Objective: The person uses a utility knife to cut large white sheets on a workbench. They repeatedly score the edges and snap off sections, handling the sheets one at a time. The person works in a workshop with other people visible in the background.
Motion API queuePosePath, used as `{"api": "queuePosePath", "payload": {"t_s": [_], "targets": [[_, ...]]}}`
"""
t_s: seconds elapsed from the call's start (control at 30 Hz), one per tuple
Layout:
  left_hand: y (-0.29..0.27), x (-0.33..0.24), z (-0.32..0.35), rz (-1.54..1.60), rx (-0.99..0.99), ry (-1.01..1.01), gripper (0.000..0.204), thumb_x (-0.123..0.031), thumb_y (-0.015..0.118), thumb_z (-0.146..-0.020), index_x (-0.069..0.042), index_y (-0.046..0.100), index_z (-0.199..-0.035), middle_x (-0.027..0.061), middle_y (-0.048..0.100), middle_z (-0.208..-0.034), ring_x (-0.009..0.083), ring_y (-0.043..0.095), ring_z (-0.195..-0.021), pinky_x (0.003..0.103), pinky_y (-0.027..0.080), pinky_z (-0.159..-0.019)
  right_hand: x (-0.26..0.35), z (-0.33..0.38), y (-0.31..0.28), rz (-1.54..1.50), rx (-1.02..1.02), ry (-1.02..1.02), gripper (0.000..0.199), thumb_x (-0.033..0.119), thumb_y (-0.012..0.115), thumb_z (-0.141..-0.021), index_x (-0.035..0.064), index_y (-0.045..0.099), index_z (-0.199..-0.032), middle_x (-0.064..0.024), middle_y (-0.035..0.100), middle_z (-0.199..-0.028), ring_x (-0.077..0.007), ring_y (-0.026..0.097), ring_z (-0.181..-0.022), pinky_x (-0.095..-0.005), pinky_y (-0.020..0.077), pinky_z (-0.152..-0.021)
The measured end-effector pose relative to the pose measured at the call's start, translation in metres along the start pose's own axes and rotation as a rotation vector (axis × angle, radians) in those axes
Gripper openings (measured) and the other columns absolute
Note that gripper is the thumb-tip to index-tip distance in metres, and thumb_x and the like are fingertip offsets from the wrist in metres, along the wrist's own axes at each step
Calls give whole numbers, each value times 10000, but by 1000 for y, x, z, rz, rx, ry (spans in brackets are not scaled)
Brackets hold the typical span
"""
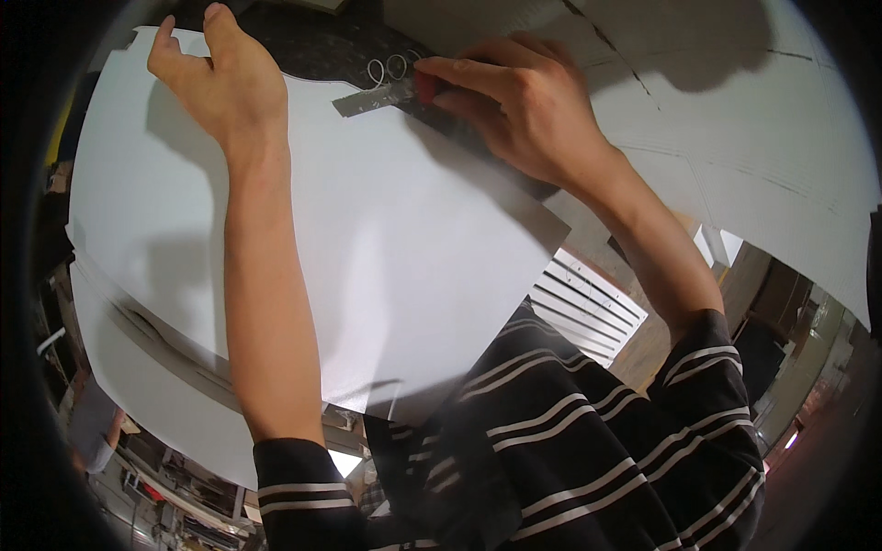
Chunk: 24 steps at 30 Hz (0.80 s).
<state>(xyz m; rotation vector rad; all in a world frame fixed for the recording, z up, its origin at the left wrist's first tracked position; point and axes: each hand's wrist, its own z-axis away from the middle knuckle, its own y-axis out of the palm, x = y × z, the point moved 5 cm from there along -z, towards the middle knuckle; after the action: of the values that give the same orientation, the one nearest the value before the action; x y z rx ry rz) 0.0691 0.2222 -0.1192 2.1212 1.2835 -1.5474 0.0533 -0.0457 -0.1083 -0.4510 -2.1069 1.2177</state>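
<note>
A large white panel point(349, 230) lies tilted in front of me, its far edge curving across the upper part of the view. My right hand point(528, 101) pinches the red handle point(425, 87) of a scraper-like tool with a flat grey metal blade point(372, 98). The blade lies across the panel's far right edge. Thin curled strips point(386, 69) stand beside the blade, by my fingertips. At the upper left, my left hand point(230, 83) is over the panel's far edge with two digits stretched apart. Its other fingers are hidden, and contact with the panel is unclear.
Another white sheet point(156, 386) lies under the panel at the left. A big pale sheet point(744, 138) with dark marks fills the right. Below my right forearm is a white slatted piece point(588, 308). Cluttered shelving point(175, 496) and part of a person point(96, 422) appear lower left.
</note>
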Motion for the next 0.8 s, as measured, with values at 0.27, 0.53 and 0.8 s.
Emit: {"api": "queuePosePath", "payload": {"t_s": [0.27,0.53,0.8], "targets": [[-23,6,-11,-86,-73,-17,630,-345,542,-1056,47,369,-1517,316,446,-1470,405,443,-1399,478,284,-1220,1,-11,-8,2,33,-44,296,257,806,-878,208,795,-1170,-10,738,-969,-223,684,-908,-398,501,-839],[-87,59,-43,-816,-146,-258,752,-480,530,-1005,-9,366,-1568,333,507,-1495,600,228,-1501,620,55,-1263,-17,-20,0,-20,132,-85,367,230,811,-875,224,766,-1240,-19,707,-991,-223,658,-942,-409,471,-852],[-80,53,-28,-757,-52,-255,783,-561,494,-1001,-80,358,-1603,278,586,-1421,482,376,-1458,608,42,-1274,-19,-28,4,-59,139,-129,425,194,835,-849,225,760,-1267,-27,695,-985,-218,643,-899,-399,455,-815]]}}
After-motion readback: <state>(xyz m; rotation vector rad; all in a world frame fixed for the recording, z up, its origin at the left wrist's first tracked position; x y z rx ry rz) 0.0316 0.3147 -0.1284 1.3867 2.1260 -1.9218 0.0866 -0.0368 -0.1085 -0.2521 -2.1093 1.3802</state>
